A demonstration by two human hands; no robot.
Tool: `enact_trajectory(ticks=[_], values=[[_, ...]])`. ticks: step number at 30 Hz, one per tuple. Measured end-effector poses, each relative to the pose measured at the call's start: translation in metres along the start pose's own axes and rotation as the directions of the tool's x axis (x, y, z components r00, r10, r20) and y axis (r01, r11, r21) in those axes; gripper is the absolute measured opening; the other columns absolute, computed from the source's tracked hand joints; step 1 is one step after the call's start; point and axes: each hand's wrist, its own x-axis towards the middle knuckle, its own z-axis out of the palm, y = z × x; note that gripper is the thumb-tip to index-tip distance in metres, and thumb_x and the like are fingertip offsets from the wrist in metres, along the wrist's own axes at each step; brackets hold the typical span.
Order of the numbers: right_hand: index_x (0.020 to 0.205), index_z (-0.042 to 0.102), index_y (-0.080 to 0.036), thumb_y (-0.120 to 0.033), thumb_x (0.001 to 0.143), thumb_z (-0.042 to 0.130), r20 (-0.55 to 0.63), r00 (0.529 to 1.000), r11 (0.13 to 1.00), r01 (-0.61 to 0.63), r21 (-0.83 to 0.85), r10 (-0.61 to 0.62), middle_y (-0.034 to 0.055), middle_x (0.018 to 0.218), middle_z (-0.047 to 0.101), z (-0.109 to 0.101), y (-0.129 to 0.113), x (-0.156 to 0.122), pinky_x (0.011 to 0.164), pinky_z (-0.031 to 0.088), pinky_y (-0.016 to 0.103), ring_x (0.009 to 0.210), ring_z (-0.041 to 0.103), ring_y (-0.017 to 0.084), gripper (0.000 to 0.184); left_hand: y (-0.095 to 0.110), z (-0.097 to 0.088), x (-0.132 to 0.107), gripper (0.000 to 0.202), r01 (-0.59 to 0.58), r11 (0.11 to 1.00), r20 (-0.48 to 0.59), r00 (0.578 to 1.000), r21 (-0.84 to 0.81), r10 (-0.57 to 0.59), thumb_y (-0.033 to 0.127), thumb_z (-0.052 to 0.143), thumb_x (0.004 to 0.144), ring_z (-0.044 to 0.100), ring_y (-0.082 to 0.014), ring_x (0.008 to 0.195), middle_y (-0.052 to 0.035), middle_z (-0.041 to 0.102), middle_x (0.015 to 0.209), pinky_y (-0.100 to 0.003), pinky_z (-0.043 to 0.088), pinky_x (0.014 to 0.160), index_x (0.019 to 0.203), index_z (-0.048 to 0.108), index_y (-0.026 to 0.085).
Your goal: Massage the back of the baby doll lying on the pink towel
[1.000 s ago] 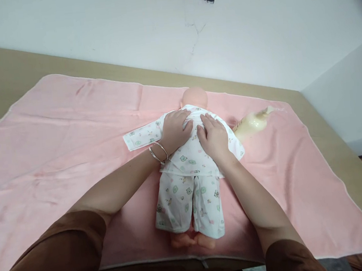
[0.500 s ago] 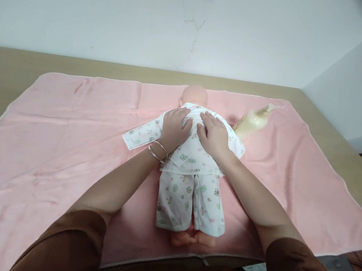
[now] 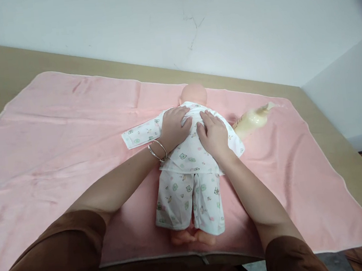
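A baby doll (image 3: 191, 156) in a white printed top and trousers lies face down, its bald head (image 3: 193, 93) pointing away from me. My left hand (image 3: 176, 126) rests flat on the left side of its upper back, fingers extended. Opposite it, my right hand (image 3: 213, 133) lies open on the right side of the upper back. Neither hand grips the cloth visibly. The doll's left-hand sleeve (image 3: 140, 133) stretches out sideways, and its bare feet (image 3: 194, 236) show below the trousers. Its face is hidden.
A pink blanket (image 3: 80, 133) with some creases covers much of the wooden table (image 3: 5, 63). A feeding bottle (image 3: 253, 118) with pale yellowish contents lies on it, right of the doll. A white wall (image 3: 118, 34) stands behind the table.
Both hands stay in place on the doll's back. The view has shifted very slightly; nothing else visibly differs.
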Motion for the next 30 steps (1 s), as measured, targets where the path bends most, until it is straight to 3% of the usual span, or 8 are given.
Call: enact_trajectory(ticks=[30], values=[[0.139,0.053,-0.013,-0.035,0.100,0.040,0.028,0.999,1.000,-0.015,-0.006,0.015,0.0164,0.144,0.054,0.0009,0.0019,0.0005,0.116,0.033,0.049,0.137,0.048,0.028,0.046,-0.0006,0.0012,0.0006,0.035,0.007,1.000,-0.006,1.000,-0.008,-0.007,0.030,0.048,0.088,0.060,-0.0233,0.119,-0.0061,0.070,0.124,-0.041,0.041,0.108,0.116,0.067,0.020]])
